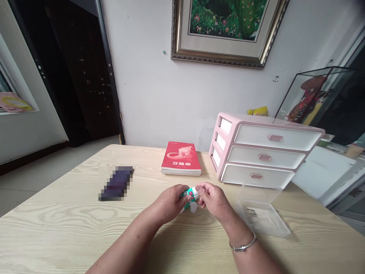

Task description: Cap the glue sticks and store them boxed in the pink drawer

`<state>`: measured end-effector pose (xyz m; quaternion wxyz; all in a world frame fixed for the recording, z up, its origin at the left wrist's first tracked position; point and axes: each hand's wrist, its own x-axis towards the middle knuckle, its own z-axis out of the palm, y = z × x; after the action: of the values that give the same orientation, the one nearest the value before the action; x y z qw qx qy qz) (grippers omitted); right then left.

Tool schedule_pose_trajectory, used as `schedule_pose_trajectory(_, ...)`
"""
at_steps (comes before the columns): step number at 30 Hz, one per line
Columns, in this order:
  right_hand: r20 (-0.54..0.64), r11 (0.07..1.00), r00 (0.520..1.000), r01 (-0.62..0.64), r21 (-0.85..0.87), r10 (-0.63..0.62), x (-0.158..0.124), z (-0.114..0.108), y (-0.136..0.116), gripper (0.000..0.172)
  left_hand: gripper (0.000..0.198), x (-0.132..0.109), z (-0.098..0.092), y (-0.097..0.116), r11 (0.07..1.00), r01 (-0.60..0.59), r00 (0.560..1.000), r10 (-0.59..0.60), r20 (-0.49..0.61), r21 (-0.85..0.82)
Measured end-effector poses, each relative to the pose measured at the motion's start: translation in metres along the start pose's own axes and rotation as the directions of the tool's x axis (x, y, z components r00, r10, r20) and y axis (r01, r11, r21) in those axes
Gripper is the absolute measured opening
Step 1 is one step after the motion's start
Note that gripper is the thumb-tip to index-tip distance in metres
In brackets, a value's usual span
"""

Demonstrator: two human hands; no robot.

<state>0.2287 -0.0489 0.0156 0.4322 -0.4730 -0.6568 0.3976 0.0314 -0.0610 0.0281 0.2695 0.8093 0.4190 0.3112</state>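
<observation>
While two bare hands meet over the near half of a pale wood-grain table (65, 224), the items stand as follows: one framed peacock painting (225, 32), hung on the wall above; one pink-and-white plastic drawer unit (265, 152), three drawers, all shut, at the far right of the table; one red paperback book (181, 158), lying closed near the far edge; one clear plastic case (261, 213), lying right of the hands, untouched; one dark flat object (116, 183), pixelated, kind unclear, at left. The left hand (168, 203) and right hand (213, 199) hold one green-and-white tube (189, 194) between them, in front of the book, with a round white end piece (193, 207) below; whether that piece is seated or loose cannot be told. Left fingers (182, 190) curl closed around the tube's body; right fingers (201, 189) pinch its upper end. One silver bangle (243, 242), right wrist.
</observation>
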Motion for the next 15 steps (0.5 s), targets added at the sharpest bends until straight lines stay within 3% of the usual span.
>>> schedule_pose_trajectory(4,-0.02,1.0,1.0,0.006,-0.014,-0.006,-0.002,-0.002,-0.001,0.048,0.031,-0.001,-0.001,0.005,1.0,-0.02,0.999,0.02,-0.026,0.022)
schedule_pose_trajectory(11,0.129,0.978,0.986,0.078,0.192,-0.104,-0.006,-0.009,-0.004,0.046,0.045,-0.004,-0.017,0.011,0.969,0.058,0.993,-0.032,0.114,-0.238)
schedule_pose_trajectory(15,0.117,0.986,0.993,0.006,0.164,-0.025,-0.003,-0.007,-0.002,0.051,0.043,-0.004,-0.014,0.01,0.988,0.039,0.996,-0.027,0.083,-0.15)
